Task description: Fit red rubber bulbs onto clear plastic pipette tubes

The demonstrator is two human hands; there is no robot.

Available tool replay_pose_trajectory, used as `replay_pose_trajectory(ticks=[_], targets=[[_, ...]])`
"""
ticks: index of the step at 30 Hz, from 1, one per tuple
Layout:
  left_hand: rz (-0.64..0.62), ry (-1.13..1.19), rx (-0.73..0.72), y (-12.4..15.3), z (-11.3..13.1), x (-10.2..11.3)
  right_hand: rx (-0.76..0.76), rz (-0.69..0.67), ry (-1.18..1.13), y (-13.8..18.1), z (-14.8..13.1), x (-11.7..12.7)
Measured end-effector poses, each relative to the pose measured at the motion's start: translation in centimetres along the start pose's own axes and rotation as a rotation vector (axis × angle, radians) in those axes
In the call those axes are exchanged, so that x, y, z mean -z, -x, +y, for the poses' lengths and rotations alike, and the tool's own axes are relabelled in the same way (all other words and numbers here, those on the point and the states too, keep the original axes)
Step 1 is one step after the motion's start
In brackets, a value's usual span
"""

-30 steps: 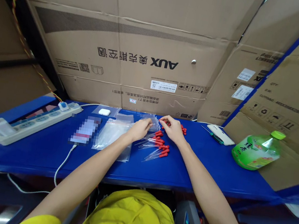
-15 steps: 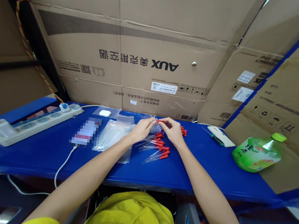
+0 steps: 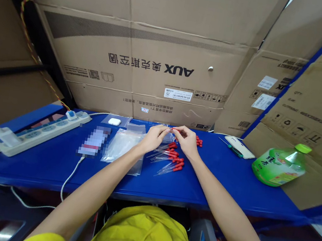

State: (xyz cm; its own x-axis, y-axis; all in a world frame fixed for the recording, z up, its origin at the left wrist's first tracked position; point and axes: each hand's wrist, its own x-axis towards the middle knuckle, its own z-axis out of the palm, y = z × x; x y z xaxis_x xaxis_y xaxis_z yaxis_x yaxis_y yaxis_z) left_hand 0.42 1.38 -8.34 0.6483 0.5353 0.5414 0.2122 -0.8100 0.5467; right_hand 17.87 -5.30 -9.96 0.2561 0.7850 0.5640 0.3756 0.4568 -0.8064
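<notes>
My left hand and my right hand meet fingertip to fingertip at the back of the blue table. Both are closed in a pinch. Red rubber shows between the right fingertips, so that hand grips a dropper bulb. Whatever the left fingers pinch is thin and mostly hidden, apparently a clear dropper tube. Below the hands lie several clear droppers with red bulbs, their tips pointing left. Loose red bulbs sit just right of my right hand. Clear tubes lie between the hands.
Clear plastic bags lie left of the droppers, then a charging phone. A power strip runs along the left. A white earphone case sits behind. On the right are a green screwdriver, a white device and a green bottle.
The view has shifted very slightly. Both hands stay together in the same place, with only small finger movement; the droppers on the table lie as before.
</notes>
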Motion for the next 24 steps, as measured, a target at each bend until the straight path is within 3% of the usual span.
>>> replay_pose_trajectory(ticks=[16,24], targets=[[-0.015,-0.170,-0.044,0.07,0.12,0.41,0.029,-0.016,0.069,0.27,0.32,-0.07],[-0.037,-0.209,-0.082,0.22,-0.47,0.42,0.121,-0.063,0.210,0.43,-0.02,0.33]])
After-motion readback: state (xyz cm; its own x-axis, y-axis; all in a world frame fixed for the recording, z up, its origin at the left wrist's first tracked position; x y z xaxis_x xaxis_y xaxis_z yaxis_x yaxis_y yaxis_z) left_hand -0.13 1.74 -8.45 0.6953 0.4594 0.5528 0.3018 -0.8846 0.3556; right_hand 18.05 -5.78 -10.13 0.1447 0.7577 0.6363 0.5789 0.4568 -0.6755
